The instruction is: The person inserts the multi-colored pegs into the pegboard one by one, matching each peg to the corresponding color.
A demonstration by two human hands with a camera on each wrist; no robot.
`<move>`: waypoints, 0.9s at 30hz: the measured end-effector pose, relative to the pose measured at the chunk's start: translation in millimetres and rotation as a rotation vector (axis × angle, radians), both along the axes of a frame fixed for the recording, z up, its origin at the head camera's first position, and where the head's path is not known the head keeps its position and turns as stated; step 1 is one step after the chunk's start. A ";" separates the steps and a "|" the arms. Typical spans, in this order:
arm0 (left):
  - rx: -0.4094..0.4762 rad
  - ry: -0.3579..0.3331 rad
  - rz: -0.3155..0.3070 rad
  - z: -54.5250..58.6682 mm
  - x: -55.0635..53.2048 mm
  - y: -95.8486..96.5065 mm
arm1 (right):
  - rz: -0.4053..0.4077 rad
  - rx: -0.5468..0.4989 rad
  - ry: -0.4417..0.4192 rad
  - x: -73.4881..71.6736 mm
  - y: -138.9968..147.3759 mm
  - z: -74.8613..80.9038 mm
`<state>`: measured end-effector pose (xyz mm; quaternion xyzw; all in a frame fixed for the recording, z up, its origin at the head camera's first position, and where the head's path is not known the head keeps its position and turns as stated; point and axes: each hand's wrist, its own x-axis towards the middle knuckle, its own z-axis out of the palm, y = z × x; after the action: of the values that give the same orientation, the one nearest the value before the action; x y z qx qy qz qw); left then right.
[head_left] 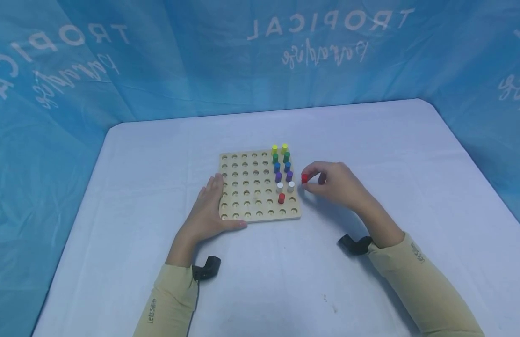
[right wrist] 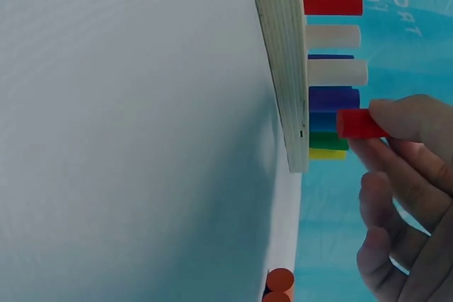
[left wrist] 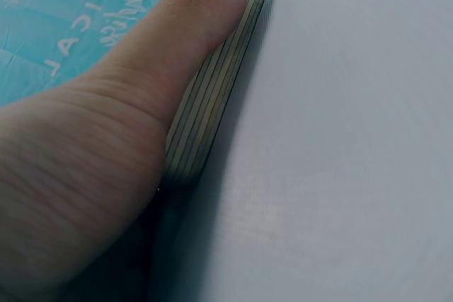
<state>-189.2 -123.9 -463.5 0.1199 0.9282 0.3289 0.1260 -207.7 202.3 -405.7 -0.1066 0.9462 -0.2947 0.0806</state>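
A wooden pegboard [head_left: 251, 187] with rows of round holes lies on the table. Down its right side stand pairs of yellow, green, blue, purple and white pegs [head_left: 291, 186], with a single red peg [head_left: 281, 199] in the row below. My left hand [head_left: 205, 213] rests at the board's front left corner, fingers along the left edge and the thumb [left wrist: 205, 15] along the front edge. Just right of the board, my right hand [head_left: 333, 182] pinches another red peg [right wrist: 359, 124] between thumb and fingertips. In the right wrist view this peg is raised above the tabletop.
Orange round-ended pieces [right wrist: 280, 279] lie at the bottom of the right wrist view. A white cloth [head_left: 264, 281] covers the table. Behind it and at the sides hangs a blue printed curtain [head_left: 226, 61]. Black wrist devices [head_left: 207, 268] stick out from both sleeves.
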 end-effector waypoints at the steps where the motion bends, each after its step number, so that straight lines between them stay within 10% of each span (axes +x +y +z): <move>1: 0.001 0.001 -0.001 -0.2 -0.2 0.0 | -0.003 -0.009 0.000 0.5 -0.3 1.0; 27: -0.020 0.020 -0.010 -2.3 -1.8 -0.2 | 0.042 -0.050 -0.032 5.8 -10.9 3.2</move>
<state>-191.0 -124.1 -465.8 0.1265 0.9320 0.3178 0.1196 -202.0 191.4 -402.5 -0.1239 0.9347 -0.3181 0.0993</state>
